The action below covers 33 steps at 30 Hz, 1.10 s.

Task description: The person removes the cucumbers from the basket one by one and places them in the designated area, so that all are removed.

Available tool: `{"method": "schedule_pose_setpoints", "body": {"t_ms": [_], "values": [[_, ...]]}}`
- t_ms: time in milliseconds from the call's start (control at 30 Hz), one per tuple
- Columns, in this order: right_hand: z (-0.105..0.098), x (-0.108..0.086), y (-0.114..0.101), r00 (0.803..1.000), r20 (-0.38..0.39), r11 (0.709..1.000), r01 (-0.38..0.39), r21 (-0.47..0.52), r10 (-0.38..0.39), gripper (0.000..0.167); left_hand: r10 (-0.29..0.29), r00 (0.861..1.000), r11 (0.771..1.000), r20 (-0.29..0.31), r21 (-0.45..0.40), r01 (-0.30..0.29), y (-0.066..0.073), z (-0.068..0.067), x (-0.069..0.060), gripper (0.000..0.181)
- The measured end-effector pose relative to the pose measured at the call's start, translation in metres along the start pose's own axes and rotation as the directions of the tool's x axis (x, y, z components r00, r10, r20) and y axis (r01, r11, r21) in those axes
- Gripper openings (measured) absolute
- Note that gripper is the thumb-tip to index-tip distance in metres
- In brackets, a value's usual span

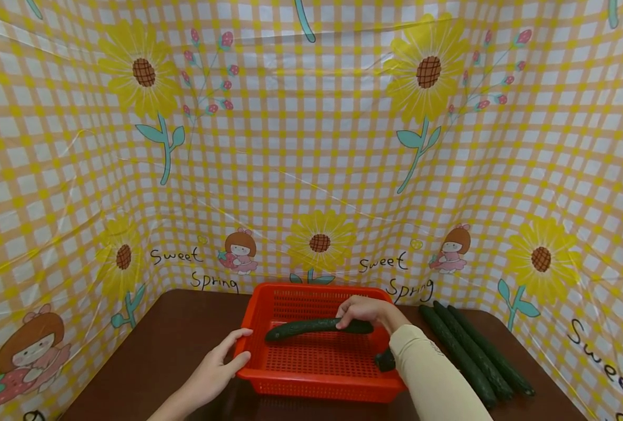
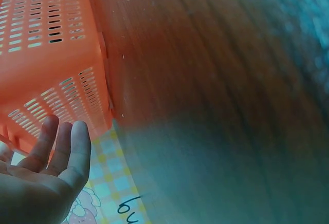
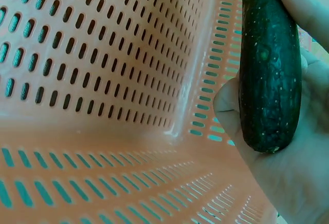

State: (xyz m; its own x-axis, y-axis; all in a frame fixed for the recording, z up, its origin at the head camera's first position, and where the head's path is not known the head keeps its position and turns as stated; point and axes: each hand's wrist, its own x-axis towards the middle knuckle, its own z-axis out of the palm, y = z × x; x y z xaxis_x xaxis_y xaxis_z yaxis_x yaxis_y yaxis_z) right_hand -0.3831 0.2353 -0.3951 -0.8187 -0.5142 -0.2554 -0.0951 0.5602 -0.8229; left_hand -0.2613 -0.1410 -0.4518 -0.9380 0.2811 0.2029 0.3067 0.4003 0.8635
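In the head view, a long dark green cucumber (image 1: 306, 328) lies across the inside of a red perforated plastic basket (image 1: 322, 387). My right hand (image 1: 366, 310) grips it near its right end from above. The right wrist view shows that blunt end of the cucumber (image 3: 270, 70) between thumb and fingers, close to the basket's slotted walls. At the basket's left rim, my left hand (image 1: 218, 368) holds on with thumb and index finger over the edge. Its other fingers (image 2: 79, 147) extend along the outer side in the left wrist view.
Three more cucumbers (image 1: 469, 351) lie side by side on the brown table (image 1: 196, 316), right of the basket. A small black object (image 1: 384, 361) shows beside the right sleeve, partly hidden. A checked, flower-printed cloth (image 1: 311, 146) surrounds the table's back and sides.
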Motion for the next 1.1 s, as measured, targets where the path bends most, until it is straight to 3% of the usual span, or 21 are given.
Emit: {"method": "schedule_pose_setpoints", "body": {"t_ms": [267, 567, 867, 1100], "values": [[-0.008, -0.008, -0.009, 1.0, 0.001, 0.999, 0.02, 0.026, -0.02, 0.006, 0.007, 1.0, 1.0, -0.012, -0.013, -0.008, 0.003, 0.0, -0.001, 0.042], [-0.018, -0.016, -0.019, 0.998, -0.055, 0.999, 0.037, 0.012, -0.036, 0.016, 0.002, 1.0, 1.0, -0.006, 0.002, -0.002, 0.0, 0.0, 0.001, 0.042], [-0.028, -0.028, -0.025, 0.992, -0.055, 0.992, 0.107, -0.067, -0.111, 0.02, 0.011, 1.0, 1.0, 0.008, 0.006, -0.011, -0.004, -0.001, 0.001, 0.045], [-0.036, -0.037, -0.029, 0.992, -0.058, 0.993, 0.111, -0.038, -0.113, 0.014, 0.02, 1.0, 1.0, 0.005, 0.003, -0.02, -0.003, 0.0, 0.001, 0.045]]}}
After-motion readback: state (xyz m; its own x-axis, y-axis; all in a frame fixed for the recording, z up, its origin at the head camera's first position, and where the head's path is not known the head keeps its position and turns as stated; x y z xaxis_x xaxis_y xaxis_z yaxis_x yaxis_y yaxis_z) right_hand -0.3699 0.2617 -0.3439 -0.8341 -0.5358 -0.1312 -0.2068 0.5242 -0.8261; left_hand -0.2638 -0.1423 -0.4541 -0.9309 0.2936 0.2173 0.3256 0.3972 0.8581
